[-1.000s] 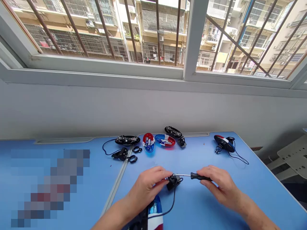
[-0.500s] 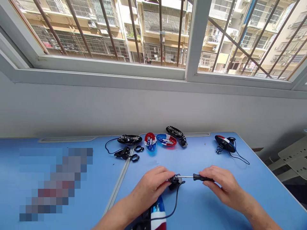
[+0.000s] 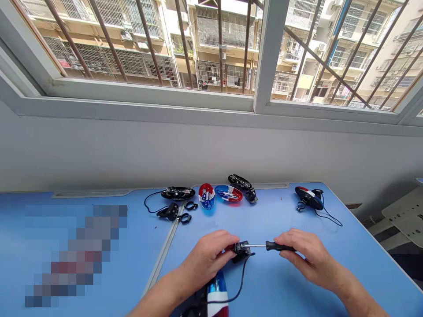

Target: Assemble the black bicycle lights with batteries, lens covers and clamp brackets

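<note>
My right hand (image 3: 302,255) is closed around the black handle of a screwdriver (image 3: 279,246). The metal shaft lies level, its tip against a small black clip-like part (image 3: 242,252). Thumb and fingers of my left hand (image 3: 213,253) pinch that part from the left side. A black cable (image 3: 243,281) loops from the part down to a red, white and blue light-like oval unit (image 3: 217,293), which lies below my left hand and is cut off by the bottom of the view. The spot where tip and part meet is too small to read.
Behind my hands lie a black oval base (image 3: 178,193), a black bracket (image 3: 169,211), ring clamps (image 3: 185,218), two red-and-blue covers (image 3: 206,196) (image 3: 228,193) and another black base (image 3: 239,181). A corded unit (image 3: 309,198) sits at right on the blue table (image 3: 264,290).
The small black part has tilted slightly between my left fingers, and the screwdriver tip has dropped a little with it. Both hands keep their grip.
</note>
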Demonstrator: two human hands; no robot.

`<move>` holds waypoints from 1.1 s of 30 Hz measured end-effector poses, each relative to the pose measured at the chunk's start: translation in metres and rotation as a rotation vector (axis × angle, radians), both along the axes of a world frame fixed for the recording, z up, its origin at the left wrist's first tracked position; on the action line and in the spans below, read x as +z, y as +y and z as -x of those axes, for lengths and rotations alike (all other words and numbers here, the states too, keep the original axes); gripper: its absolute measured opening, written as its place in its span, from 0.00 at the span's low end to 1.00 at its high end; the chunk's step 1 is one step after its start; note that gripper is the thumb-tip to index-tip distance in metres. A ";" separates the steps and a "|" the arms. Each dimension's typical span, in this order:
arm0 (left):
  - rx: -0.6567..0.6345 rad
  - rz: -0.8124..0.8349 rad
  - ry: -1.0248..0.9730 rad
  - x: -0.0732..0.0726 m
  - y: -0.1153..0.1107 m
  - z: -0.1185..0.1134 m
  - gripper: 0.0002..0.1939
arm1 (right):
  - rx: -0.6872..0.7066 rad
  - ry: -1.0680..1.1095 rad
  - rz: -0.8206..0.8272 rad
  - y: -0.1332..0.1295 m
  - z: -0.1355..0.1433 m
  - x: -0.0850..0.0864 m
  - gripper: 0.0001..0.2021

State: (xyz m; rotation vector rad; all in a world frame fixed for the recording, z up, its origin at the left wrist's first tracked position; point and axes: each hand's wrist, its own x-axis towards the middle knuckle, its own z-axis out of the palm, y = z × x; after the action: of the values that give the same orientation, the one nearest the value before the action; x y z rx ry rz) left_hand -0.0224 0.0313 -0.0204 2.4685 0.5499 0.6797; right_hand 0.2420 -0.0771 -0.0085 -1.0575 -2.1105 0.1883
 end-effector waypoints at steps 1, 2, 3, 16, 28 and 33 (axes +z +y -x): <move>0.003 -0.002 0.010 0.001 -0.001 0.000 0.12 | -0.014 -0.007 0.022 -0.001 0.000 0.000 0.13; 0.005 -0.009 0.024 0.001 -0.001 0.000 0.12 | -0.033 -0.012 0.044 -0.002 -0.001 0.000 0.11; 0.006 -0.019 0.039 0.002 -0.002 0.000 0.12 | -0.055 -0.017 0.065 -0.002 -0.001 0.000 0.09; -0.009 -0.141 0.056 0.008 -0.005 0.006 0.13 | -0.098 0.013 0.035 -0.001 0.005 -0.002 0.04; -0.009 -0.158 0.046 0.010 -0.006 0.007 0.13 | -0.088 0.026 0.046 -0.002 0.003 -0.005 0.05; -0.010 -0.165 0.039 0.010 -0.007 0.007 0.13 | -0.079 0.024 0.049 -0.002 0.003 -0.006 0.04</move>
State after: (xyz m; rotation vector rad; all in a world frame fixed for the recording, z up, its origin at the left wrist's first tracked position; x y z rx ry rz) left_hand -0.0295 0.0245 -0.0108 2.6407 0.5138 0.6999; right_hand 0.2388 -0.0791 -0.0144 -1.1597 -2.0478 0.2142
